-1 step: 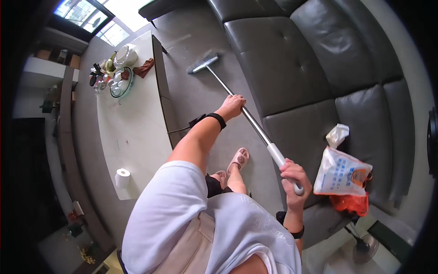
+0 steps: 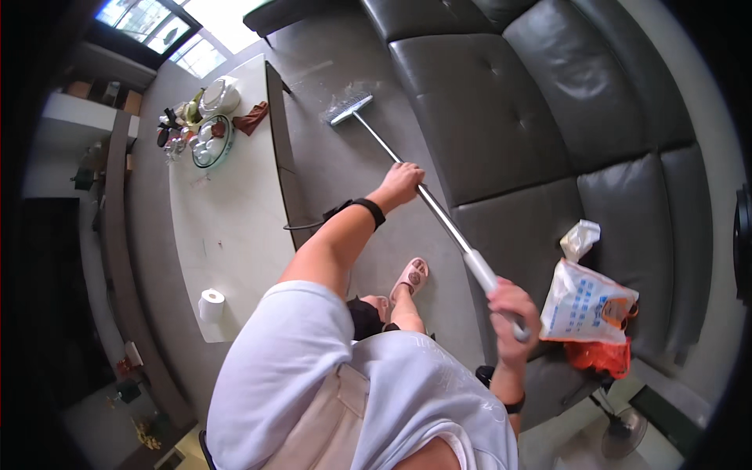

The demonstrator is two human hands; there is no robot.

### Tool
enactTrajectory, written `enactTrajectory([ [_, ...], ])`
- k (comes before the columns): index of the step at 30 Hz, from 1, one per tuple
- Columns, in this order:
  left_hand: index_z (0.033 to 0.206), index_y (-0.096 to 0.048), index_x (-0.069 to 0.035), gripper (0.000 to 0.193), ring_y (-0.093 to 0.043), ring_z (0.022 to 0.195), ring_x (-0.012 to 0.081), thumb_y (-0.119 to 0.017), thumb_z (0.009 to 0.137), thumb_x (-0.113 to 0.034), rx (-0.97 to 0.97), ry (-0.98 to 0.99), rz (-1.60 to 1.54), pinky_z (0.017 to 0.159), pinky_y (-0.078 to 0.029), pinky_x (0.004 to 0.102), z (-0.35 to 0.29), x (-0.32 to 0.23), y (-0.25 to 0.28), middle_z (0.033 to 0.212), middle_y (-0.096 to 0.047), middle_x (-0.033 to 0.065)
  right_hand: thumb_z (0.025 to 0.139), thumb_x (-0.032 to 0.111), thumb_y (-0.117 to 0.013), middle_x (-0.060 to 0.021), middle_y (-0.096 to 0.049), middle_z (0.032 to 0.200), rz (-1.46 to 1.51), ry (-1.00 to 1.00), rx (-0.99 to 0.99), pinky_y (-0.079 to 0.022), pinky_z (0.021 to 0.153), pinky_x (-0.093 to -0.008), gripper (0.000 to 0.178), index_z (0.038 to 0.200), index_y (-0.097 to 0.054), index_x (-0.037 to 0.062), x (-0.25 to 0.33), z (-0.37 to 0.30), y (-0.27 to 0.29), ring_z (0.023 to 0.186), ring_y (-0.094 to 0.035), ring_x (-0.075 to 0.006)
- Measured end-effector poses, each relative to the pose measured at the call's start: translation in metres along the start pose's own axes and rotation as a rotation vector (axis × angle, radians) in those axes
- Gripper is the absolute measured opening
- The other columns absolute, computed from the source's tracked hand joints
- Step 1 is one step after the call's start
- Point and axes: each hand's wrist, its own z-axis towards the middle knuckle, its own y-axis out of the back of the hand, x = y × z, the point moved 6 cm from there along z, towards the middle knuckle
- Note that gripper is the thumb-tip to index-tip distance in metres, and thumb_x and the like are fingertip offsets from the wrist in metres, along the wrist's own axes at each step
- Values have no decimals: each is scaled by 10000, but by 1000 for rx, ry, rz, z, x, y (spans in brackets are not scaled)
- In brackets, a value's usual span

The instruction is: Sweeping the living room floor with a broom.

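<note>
A long-handled broom (image 2: 452,232) slants across the space between the table and the sofa. Its broad head with grey bristles (image 2: 350,108) rests on the grey floor at the far end. Halfway along the metal pole, my left hand (image 2: 402,182) is wrapped round it. My right hand (image 2: 514,313), slightly blurred, grips the pale plastic sleeve near the handle's rounded end. Dark bands circle both my wrists. Some pale streaks and bits lie on the floor around the bristles.
A dark leather sofa (image 2: 489,117) runs along the right, with a white plastic bag (image 2: 583,301) and a red bag (image 2: 599,358) on it. The pale table (image 2: 227,207) at left bears a toilet paper roll (image 2: 211,305), a glass bowl (image 2: 211,159) and a brown cloth (image 2: 251,118).
My right hand and the handle's end have shifted slightly right and toward me. The broom head has moved only slightly, and its bristles look more spread. Both hands keep their grip.
</note>
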Motion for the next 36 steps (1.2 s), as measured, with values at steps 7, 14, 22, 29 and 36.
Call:
enactTrajectory([
  [7,625,-492,-90,142,-516,705,262,-614,554,-94,73,-85,-161,697,-378,364,-42,-112,32,661,-519,83,675,99,-511,-42,-487,536,10,54,66,-407,640,-358,147,795,-437,62,106,69,65,497,-491,-157],
  [14,672,-567,-86,141,-516,774,271,-668,677,-184,-80,270,-106,738,-375,385,-26,75,58,703,-532,84,558,-99,-539,-132,-559,662,168,-209,8,-434,745,-445,203,736,-522,-1,-13,135,-54,655,-552,-262],
  [22,654,-565,-110,111,-550,773,276,-651,589,-136,53,-172,-519,715,-401,387,111,-23,140,715,-578,69,682,60,-436,-33,-317,458,123,452,-102,-333,473,-320,61,730,-403,76,142,249,-34,394,-330,-148],
  [29,697,-565,-88,131,-553,806,275,-608,575,-112,219,-228,-524,739,-406,387,180,62,126,717,-570,76,615,35,-407,-48,-339,461,-156,346,-322,-297,414,-336,89,695,-370,43,89,328,-124,378,-293,-146],
  [36,667,-533,-89,128,-528,808,269,-620,574,-92,-21,-63,-444,748,-388,363,252,213,153,738,-547,78,663,66,-458,-27,-380,526,-3,144,-21,-334,618,-332,104,740,-390,83,-6,423,-179,490,-373,-135],
])
